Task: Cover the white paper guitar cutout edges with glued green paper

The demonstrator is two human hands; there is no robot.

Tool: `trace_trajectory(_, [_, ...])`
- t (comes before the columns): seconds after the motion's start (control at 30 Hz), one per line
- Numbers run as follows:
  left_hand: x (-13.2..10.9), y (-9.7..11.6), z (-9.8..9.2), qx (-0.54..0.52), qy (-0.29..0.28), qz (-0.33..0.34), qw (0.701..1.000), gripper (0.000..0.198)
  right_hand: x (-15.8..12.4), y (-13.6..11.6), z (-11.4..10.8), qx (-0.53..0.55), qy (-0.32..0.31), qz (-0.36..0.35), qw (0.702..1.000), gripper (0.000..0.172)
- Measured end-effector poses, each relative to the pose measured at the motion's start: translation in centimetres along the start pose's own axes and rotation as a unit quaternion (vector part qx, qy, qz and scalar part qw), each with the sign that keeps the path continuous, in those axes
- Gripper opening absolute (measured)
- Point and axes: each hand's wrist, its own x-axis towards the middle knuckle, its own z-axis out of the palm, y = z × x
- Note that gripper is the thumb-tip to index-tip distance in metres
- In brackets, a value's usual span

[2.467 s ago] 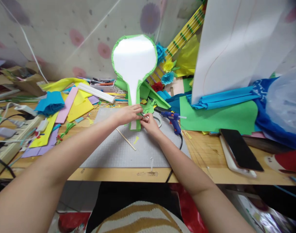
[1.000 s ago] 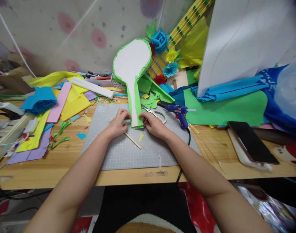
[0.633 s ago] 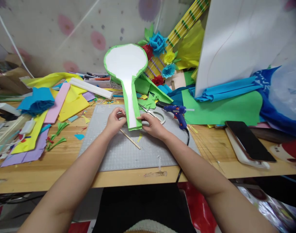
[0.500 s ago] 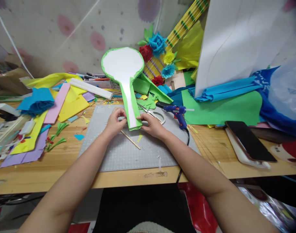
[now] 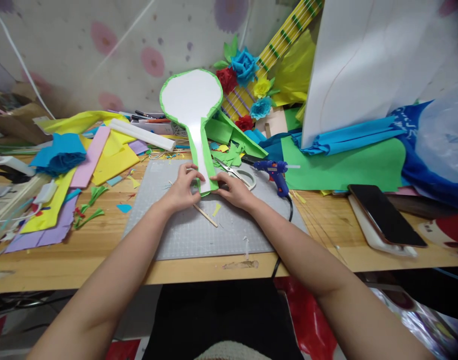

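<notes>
A white paddle-shaped cut-out with a green paper border [image 5: 193, 97] stands tilted above the grey cutting mat [image 5: 214, 232]. My left hand [image 5: 184, 187] grips the bottom of its handle from the left, thumb over the white face. My right hand [image 5: 234, 190] pinches the green edge of the handle from the right. A thin wooden stick [image 5: 205, 215] lies on the mat just below my hands. Scissors [image 5: 238, 175] lie right behind my right hand.
A blue glue gun [image 5: 276, 175] rests at the mat's right, its cord running off the front edge. A phone [image 5: 386, 215] lies at right. Coloured paper sheets [image 5: 101, 160], paper flowers [image 5: 247, 65], a large white board [image 5: 371, 60] and green paper [image 5: 341, 170] crowd the back.
The scissors left my right hand and lie on the mat. The cut-out's head swung left, then back a little, while both hands kept working at the handle's bottom end.
</notes>
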Motion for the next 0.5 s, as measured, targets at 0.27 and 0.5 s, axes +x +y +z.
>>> trace_trajectory(0.27, [-0.5,1.1,-0.1,0.054,0.125,0.076,0.988,0.024,0.0,-0.2,0.9,0.183,0.077,-0.033,0.98,0.031])
trace_trajectory(0.5, [-1.5,2.7,0.2,0.099,0.213,0.176,0.956,0.022,-0.4,-2.1,-0.4,0.34,0.065,-0.041,0.937,0.025])
